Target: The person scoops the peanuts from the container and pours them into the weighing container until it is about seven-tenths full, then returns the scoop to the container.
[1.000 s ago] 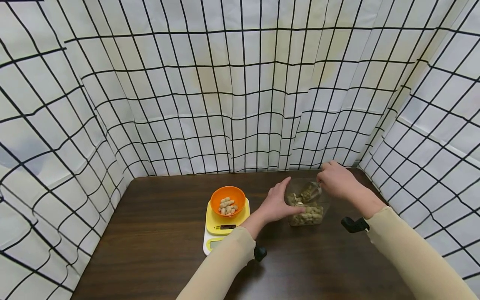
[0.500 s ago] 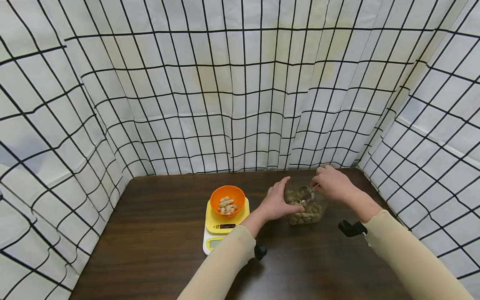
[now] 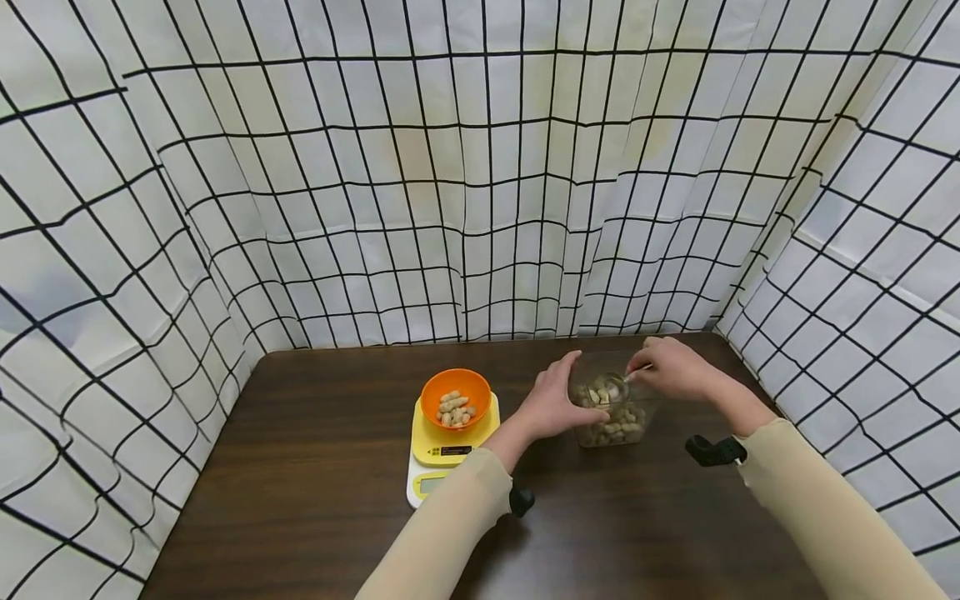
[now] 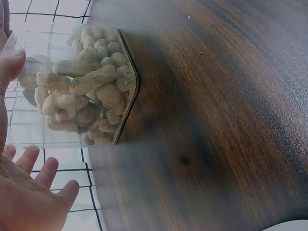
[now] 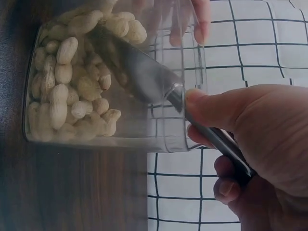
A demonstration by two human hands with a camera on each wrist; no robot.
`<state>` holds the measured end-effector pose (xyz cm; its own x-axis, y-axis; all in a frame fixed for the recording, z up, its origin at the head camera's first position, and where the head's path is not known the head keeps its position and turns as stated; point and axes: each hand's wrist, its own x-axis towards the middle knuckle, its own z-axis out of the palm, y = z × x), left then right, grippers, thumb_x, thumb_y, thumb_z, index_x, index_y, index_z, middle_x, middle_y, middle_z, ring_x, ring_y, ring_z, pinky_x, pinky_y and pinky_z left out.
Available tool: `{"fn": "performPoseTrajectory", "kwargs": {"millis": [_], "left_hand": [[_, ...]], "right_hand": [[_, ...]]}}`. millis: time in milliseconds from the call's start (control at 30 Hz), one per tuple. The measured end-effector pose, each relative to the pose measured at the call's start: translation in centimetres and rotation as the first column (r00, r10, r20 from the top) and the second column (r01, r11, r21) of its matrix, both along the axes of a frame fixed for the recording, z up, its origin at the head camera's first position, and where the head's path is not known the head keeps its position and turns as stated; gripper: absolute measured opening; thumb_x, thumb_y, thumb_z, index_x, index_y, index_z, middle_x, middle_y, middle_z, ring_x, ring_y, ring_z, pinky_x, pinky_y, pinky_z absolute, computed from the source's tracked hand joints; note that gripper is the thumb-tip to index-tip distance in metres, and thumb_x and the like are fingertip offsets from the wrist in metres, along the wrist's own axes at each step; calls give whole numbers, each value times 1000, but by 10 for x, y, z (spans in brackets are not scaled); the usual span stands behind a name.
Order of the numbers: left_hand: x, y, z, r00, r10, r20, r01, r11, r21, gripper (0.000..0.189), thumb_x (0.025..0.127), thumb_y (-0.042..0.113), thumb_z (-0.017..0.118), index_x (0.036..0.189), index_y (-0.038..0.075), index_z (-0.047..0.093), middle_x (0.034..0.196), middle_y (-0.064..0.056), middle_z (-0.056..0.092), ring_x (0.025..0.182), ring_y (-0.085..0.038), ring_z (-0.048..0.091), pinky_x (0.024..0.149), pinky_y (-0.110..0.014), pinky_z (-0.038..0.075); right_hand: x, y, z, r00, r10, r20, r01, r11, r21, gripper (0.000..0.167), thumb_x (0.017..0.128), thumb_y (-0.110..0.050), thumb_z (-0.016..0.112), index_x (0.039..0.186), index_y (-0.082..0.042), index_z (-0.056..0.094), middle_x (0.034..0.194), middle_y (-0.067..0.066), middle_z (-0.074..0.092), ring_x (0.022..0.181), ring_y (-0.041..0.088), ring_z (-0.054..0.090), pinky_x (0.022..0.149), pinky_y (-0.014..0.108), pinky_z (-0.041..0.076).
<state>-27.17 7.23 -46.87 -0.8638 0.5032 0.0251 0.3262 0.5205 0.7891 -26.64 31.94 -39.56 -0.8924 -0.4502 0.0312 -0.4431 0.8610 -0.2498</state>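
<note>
A clear square plastic container [image 3: 647, 408] stands at the right of the table, its lower part filled with peanuts in their shells [image 5: 60, 103]. My left hand [image 3: 551, 407] spans its left side, thumb toward the front and fingers toward the back, steadying it near the top. By its handle, my right hand [image 5: 269, 130] grips a metal scoop [image 5: 149, 77], tilted down over the rim. The scoop's head is inside the container, its tip among the peanuts; in the head view several peanuts show at its mouth.
Left of the container, an orange bowl [image 3: 459, 382] with several peanuts sits on a yellow and white kitchen scale [image 3: 422, 447]. The dark wooden table [image 3: 322, 467] ends at a white grid-patterned curtain [image 3: 480, 208] behind and at both sides.
My right hand has shifted slightly left, then back and lower, and the scoop has turned inside the container, now showing its open mouth with peanuts. My left hand has stayed put.
</note>
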Motion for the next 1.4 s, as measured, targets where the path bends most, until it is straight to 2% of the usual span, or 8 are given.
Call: {"fn": "performPoseTrajectory", "kwargs": {"millis": [267, 467, 633, 967, 1167, 1400], "left_hand": [[2, -1, 3, 1000, -1, 11, 1, 1000, 7, 107, 80, 53, 84, 163, 37, 18, 164, 3, 28, 148, -29, 27, 109, -54, 40], [3, -2, 4, 1000, -1, 19, 1, 1000, 10, 108, 79, 56, 83, 163, 37, 17, 165, 3, 27, 149, -29, 26, 110, -54, 39], [2, -2, 4, 1000, -6, 20, 6, 1000, 14, 109, 79, 56, 84, 163, 36, 17, 165, 2, 27, 149, -28, 26, 111, -54, 38], [1, -1, 3, 1000, -7, 30, 6, 1000, 19, 108, 81, 52, 84, 163, 37, 17, 165, 1, 27, 149, -28, 26, 111, -56, 37], [0, -1, 4, 1000, -7, 30, 6, 1000, 17, 109, 80, 52, 85, 163, 35, 17, 165, 0, 27, 149, -28, 27, 112, -55, 37], [-1, -1, 5, 1000, -12, 26, 11, 1000, 9, 109, 80, 51, 85, 163, 33, 18, 164, -2, 28, 148, -28, 28, 112, -54, 36]], "right_hand": [[-1, 2, 2, 998, -37, 48, 38, 999, -25, 10, 94, -14, 74, 102, -10, 78, 90, 1, 57, 80, 18, 50, 68, 37, 42], [0, 6, 2, 999, -38, 16, 38, 999, -23, 9, 93, -15, 75, 101, -13, 78, 90, -1, 57, 81, 18, 50, 70, 38, 41], [2, 14, 4, 999, -40, -6, 40, 995, -93, 11, 95, -17, 75, 103, -13, 78, 98, 0, 63, 92, 21, 57, 76, 42, 46], [3, 31, 3, 993, -85, 87, 102, 972, -210, 19, 99, -21, 71, 113, -9, 76, 109, 6, 63, 96, 22, 58, 78, 42, 47], [1, 34, 1, 988, -123, 95, 143, 958, -249, 23, 101, -24, 68, 115, -8, 75, 117, 11, 64, 109, 29, 59, 86, 47, 47], [1, 36, -4, 985, -142, 93, 164, 942, -293, 26, 102, -25, 67, 119, -6, 74, 121, 14, 64, 115, 34, 57, 93, 54, 46]]}}
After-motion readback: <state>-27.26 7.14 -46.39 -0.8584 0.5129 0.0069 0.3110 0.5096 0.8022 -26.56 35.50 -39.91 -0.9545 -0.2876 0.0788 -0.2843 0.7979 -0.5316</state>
